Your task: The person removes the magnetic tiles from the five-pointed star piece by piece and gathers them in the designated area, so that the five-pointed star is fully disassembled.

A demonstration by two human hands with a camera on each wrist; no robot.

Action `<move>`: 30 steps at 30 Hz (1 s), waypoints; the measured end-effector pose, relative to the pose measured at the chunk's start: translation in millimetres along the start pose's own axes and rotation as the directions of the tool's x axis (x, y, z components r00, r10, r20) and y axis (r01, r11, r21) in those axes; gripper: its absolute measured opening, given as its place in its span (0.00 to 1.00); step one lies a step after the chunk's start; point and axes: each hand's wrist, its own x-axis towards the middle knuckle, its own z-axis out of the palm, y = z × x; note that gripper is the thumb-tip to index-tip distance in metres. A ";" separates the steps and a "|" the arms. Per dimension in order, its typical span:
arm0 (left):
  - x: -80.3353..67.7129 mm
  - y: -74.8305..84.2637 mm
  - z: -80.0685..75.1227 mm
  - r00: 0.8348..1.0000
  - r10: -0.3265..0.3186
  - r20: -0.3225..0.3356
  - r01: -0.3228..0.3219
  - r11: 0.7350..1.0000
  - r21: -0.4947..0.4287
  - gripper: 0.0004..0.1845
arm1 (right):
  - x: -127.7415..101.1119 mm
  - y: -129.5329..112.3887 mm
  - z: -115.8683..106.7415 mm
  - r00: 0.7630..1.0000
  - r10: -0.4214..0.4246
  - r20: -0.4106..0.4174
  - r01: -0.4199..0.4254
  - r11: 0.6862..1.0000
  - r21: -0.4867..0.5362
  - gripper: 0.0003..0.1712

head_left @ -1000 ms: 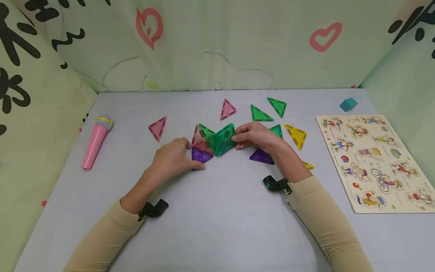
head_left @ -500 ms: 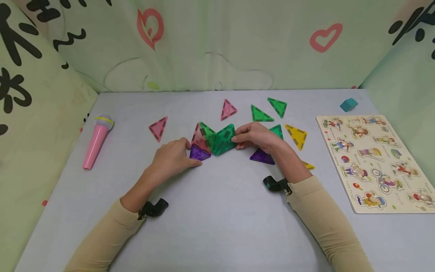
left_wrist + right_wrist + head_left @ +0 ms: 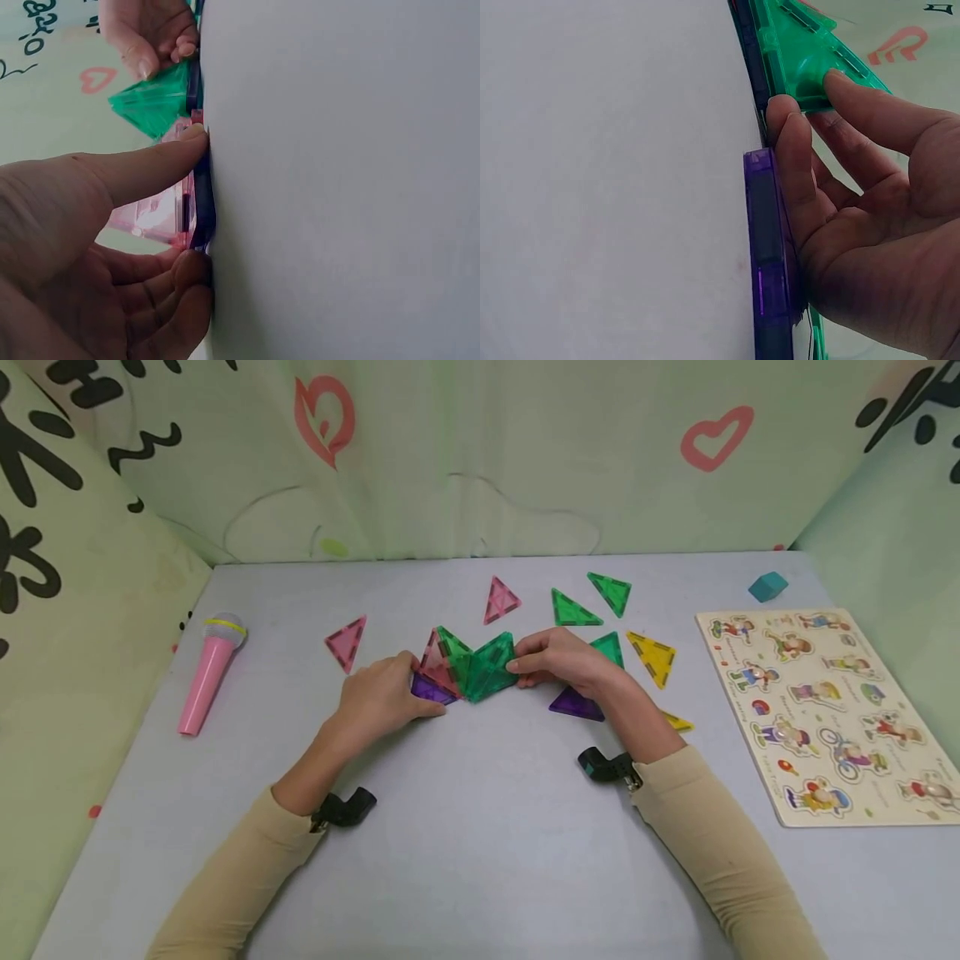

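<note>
Right hand (image 3: pixel 870 225) pinches green tile (image 3: pixel 810 60) beside purple tile (image 3: pixel 769 255).

Your joined tiles (image 3: pixel 468 667) stand mid-desk (image 3: pixel 480 827) between your left hand (image 3: pixel 378 697) and right hand (image 3: pixel 558 662). Loose tiles (image 3: pixel 573 608) lie behind and to the right of them. The microphone (image 3: pixel 206 672) lies far left, the puzzle board (image 3: pixel 825 710) far right, with a block (image 3: pixel 768 586) behind it.

Bright, even, diffuse light, faint soft shadows, head view sharp, wrist close-ups slightly soft

Loose triangle tiles (image 3: pixel 576 610) are crowding the far side of the tile cluster (image 3: pixel 472 667) (a puzzle board (image 3: pixel 825 714) is flanking the right), while bare table (image 3: pixel 480 843) is lying open nearer the person.
</note>
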 end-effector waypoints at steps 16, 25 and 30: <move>2.5 -10.7 -6.8 0.997 0.047 0.059 -0.038 0.987 -0.155 0.31 | -0.6 -0.3 -0.3 1.000 -0.002 0.001 0.002 1.000 -0.002 0.11; 3.3 -16.6 -9.8 0.995 0.049 0.084 -0.032 0.981 -0.192 0.23 | -0.3 -0.7 -0.5 1.000 0.000 0.001 0.000 1.000 -0.014 0.10; 3.6 -26.9 -18.4 0.986 0.091 0.137 -0.054 0.967 -0.249 0.15 | 0.2 -0.7 -0.2 1.000 0.004 0.002 -0.004 1.000 -0.015 0.10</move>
